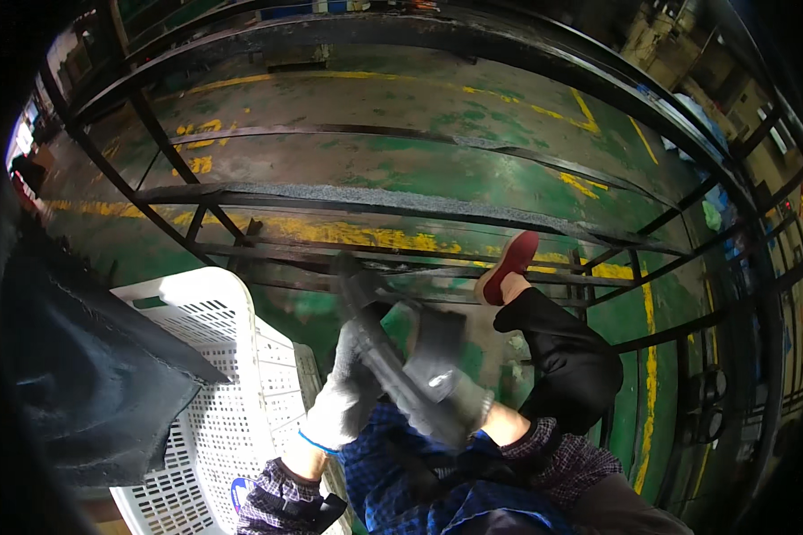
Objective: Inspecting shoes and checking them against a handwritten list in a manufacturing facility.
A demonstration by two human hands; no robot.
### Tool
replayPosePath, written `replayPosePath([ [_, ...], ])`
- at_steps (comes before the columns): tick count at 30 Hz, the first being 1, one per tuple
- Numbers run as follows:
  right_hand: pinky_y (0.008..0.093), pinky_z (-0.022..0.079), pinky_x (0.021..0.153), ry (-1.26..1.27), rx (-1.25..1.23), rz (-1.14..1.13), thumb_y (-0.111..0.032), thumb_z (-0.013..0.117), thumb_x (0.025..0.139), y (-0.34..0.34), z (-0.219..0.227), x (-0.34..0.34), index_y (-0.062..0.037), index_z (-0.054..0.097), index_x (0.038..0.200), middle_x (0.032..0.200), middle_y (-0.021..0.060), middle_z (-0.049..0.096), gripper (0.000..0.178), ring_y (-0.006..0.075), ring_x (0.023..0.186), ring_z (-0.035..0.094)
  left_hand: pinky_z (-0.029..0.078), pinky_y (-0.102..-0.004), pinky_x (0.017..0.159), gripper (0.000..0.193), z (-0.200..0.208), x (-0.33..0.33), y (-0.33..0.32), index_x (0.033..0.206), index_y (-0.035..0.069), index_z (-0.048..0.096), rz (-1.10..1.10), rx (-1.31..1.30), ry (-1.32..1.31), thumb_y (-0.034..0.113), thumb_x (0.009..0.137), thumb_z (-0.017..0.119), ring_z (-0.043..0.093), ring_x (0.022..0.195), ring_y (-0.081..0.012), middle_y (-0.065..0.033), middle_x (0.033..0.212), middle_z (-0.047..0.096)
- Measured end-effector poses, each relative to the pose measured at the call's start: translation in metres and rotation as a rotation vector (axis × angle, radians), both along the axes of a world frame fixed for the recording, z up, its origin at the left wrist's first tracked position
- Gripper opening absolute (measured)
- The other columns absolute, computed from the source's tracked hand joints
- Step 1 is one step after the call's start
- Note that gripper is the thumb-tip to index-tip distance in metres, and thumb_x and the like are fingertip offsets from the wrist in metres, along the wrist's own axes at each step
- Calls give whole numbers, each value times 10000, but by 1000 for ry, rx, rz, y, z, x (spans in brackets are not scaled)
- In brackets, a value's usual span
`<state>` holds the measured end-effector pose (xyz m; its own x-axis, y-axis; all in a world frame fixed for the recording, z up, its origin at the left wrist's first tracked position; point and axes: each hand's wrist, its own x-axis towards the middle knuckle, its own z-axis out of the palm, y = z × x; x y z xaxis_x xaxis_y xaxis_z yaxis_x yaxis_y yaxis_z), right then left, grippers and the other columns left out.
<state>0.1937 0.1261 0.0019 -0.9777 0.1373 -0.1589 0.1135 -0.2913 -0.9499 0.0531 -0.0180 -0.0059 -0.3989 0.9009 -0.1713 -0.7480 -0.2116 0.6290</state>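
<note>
A black slide sandal (379, 348), smeared by motion, is held up in front of my lap with its sole turned to the left and its wide strap (435, 343) to the right. My left hand (346, 397), in a whitish-grey work glove, grips the sole side. My right hand (467, 401), gloved too, holds the sandal's lower end near the strap; most of its fingers are hidden behind it.
A white perforated plastic basket (268, 370) stands at my left, with a black sheet (107, 374) hanging beside and over it. Ahead runs a black metal rack (401, 203) with several bars. My foot in a red shoe (516, 259) is by its lower bars.
</note>
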Motion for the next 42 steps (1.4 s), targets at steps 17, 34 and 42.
replayPosePath([
  [17, 441, 500, 895, 277, 1157, -212, -108, 695, 708, -8, 23, -3, -73, 639, 980, 1040, 100, 581, 280, 334, 1016, 575, 390, -439, 1123, 609, 29, -22, 17, 1480, 45, 412, 393, -162, -109, 160, 918, 620, 542, 1241, -287, -171, 1379, 544],
  [34, 364, 435, 1055, -89, 166, -381, -209, 815, 842, 14, 13, 6, -49, 484, 1424, 1400, 133, 501, 689, 217, 1246, 511, 492, -468, 1045, 404, 9, -26, 3, 1301, 25, 584, 158, -141, -491, 186, 931, 599, 616, 1167, -300, -144, 1266, 650],
  [42, 337, 413, 1074, -280, -248, -180, -321, 768, 876, 12, -13, -16, -11, 333, 1534, 1462, 163, 497, 847, 228, 1298, 505, 485, -487, 1068, 436, 0, -30, 3, 1337, 69, 575, 261, -227, -379, 265, 950, 615, 614, 1196, -305, -132, 1321, 634],
])
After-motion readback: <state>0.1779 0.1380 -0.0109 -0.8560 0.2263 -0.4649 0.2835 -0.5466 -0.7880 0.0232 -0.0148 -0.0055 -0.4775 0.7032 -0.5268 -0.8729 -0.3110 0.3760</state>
